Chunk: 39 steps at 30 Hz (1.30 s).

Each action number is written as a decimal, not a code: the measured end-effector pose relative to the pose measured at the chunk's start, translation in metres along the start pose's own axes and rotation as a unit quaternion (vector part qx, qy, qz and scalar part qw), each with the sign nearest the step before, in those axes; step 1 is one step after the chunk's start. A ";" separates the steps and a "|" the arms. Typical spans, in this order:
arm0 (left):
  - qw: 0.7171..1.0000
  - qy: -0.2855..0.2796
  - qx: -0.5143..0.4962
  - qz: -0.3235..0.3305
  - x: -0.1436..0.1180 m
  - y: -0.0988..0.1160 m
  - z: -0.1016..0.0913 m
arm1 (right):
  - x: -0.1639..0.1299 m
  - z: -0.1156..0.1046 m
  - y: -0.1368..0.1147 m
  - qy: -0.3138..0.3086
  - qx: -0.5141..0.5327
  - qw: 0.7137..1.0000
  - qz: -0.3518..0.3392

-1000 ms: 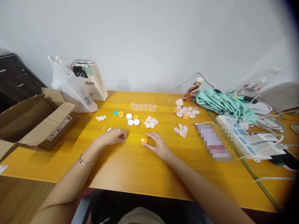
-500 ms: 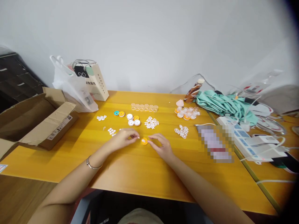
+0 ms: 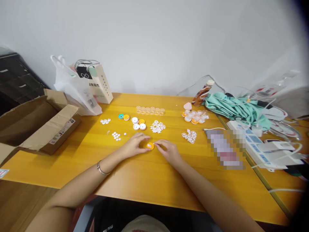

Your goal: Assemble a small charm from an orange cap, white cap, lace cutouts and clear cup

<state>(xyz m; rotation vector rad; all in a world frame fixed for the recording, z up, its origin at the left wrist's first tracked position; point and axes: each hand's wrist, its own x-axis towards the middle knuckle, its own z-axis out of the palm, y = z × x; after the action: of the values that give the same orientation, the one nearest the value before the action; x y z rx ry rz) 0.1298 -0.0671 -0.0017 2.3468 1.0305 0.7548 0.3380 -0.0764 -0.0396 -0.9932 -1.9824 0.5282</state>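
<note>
A small orange disc (image 3: 152, 148) with a whitish piece in its middle lies on the table between my hands. My left hand (image 3: 135, 145) curves around its left side, thumb at the rim and forefinger just above it. From the right, my right hand (image 3: 170, 151) comes to the disc's edge, thumb and forefinger pinched on a tiny white piece (image 3: 154, 144). Beyond my hands are white, openwork plastic pieces (image 3: 157, 126) and a cluster of white and orange round bases (image 3: 135, 127). Several small white caps (image 3: 116, 136) lie left of my left hand.
Clear cups (image 3: 150, 111) stand in a row at the back. More openwork pieces (image 3: 189, 136) and assembled orange-white items (image 3: 195, 117) lie right, near a bottle (image 3: 202, 94) and a power strip (image 3: 253, 145). A cardboard box (image 3: 60, 135) and bags (image 3: 72, 90) stand left.
My left hand has moved right, its thumb now at the disc's left rim. My right fingers have shifted from the rim to pinch a tiny white piece. The view has shifted slightly.
</note>
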 end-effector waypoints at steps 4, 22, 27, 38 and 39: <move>0.998 -0.056 0.014 0.007 0.002 -0.007 0.005 | 0.001 0.002 0.005 -0.034 -0.030 0.998 -0.037; 0.997 -0.063 -0.052 0.000 0.003 -0.010 0.011 | 0.002 0.000 0.002 -0.071 -0.088 0.991 -0.078; 0.996 -0.065 -0.059 -0.007 0.002 -0.011 0.011 | 0.001 -0.001 0.003 -0.076 -0.096 0.989 -0.078; 0.996 -0.066 -0.067 -0.008 0.002 -0.012 0.011 | 0.001 -0.002 0.001 -0.083 -0.087 0.990 -0.072; 0.996 -0.065 -0.068 -0.009 0.002 -0.012 0.011 | 0.001 -0.002 0.000 -0.083 -0.084 0.990 -0.072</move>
<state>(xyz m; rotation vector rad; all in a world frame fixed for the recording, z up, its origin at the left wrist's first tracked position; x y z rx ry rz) 0.1319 -0.0606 -0.0163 2.2356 0.9145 0.6347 0.3393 -0.0753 -0.0377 -0.9227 -2.2590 0.3778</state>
